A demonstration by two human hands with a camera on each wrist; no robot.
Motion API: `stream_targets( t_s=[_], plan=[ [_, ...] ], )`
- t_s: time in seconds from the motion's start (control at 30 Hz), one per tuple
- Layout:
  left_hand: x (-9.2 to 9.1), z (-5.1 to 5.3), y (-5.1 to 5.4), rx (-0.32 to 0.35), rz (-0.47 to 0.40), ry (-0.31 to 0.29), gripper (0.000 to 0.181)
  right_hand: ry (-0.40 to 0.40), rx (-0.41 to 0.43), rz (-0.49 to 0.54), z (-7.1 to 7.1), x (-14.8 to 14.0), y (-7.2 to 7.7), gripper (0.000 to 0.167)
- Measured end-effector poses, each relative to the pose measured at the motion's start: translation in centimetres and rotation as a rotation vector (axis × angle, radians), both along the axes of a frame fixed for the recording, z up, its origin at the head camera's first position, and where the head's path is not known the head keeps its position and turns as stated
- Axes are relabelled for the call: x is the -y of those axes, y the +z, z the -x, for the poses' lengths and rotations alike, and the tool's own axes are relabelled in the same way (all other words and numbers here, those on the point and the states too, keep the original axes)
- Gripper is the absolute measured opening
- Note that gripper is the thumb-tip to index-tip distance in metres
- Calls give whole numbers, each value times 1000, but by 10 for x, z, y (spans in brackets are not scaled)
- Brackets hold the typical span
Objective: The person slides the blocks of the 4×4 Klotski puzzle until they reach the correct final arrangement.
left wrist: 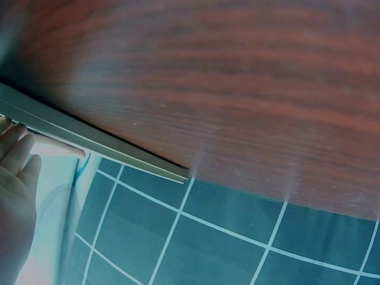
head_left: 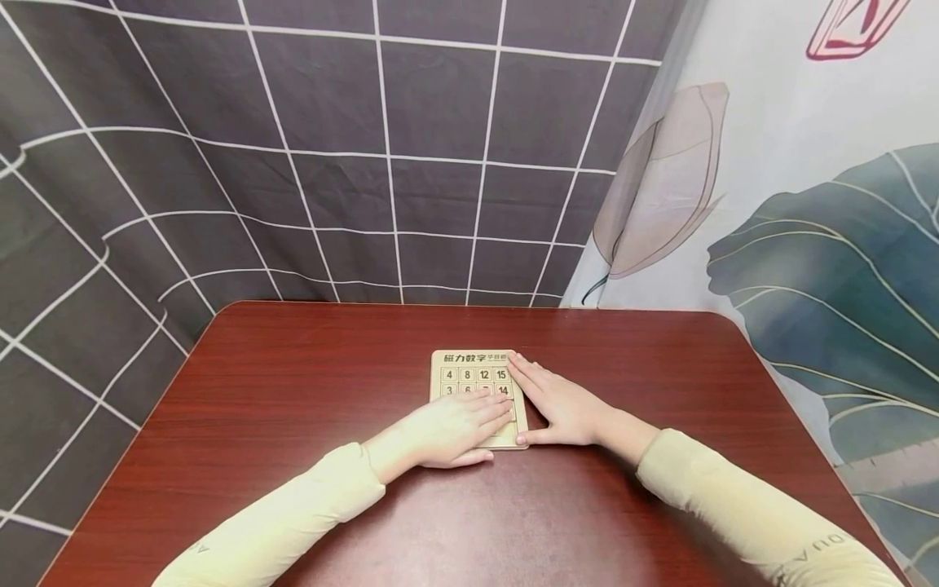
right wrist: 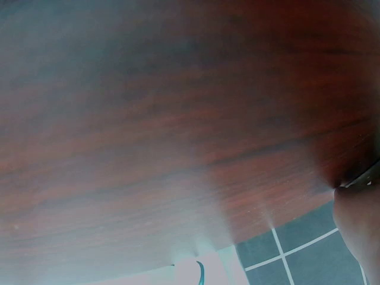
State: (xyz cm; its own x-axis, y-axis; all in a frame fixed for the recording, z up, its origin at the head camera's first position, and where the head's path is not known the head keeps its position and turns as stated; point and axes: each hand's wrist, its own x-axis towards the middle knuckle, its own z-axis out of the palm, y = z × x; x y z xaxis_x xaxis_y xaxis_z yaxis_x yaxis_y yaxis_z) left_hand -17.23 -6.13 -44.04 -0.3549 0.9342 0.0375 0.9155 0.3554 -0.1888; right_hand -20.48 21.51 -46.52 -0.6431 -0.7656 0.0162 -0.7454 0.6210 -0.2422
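A pale wooden number sliding puzzle (head_left: 477, 356) lies flat on the table, dark Chinese characters along its top edge. Its upper rows of numbered tiles show, while the left hand hides much of the lower part. That left hand (head_left: 455, 426) lies across the tiles from the left, fingers straight and touching them. At the board's right side, the right hand (head_left: 568, 408) rests with straight fingers along the upper right edge and its thumb at the lower right corner. In the left wrist view the board's side edge (left wrist: 101, 139) runs beside the left fingers (left wrist: 18, 157). Part of the right hand (right wrist: 359, 228) shows at the right wrist view's edge.
The reddish-brown wooden table (head_left: 293, 367) has rounded far corners. Behind it hangs a dark grey curtain (head_left: 440, 98) with a white grid, and a white curtain (head_left: 770, 204) with leaf prints hangs at the right.
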Motion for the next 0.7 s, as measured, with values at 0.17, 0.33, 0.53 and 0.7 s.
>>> stream_targets(
  t_s=[0.17,0.33,0.53,0.7],
  plan=[
    [0,-6,0,-40,-17,-55,61,-3,2,-10,-1,0,1,114],
    [1,-10,-2,-54,-19,-103,64,6,-24,7,-2,1,3,113],
    [2,-9,-4,-47,-37,-122,63,3,-18,0,-1,1,0,113],
    [3,3,-4,4,-53,-62,61,-3,4,-7,0,0,-1,113]
  ],
)
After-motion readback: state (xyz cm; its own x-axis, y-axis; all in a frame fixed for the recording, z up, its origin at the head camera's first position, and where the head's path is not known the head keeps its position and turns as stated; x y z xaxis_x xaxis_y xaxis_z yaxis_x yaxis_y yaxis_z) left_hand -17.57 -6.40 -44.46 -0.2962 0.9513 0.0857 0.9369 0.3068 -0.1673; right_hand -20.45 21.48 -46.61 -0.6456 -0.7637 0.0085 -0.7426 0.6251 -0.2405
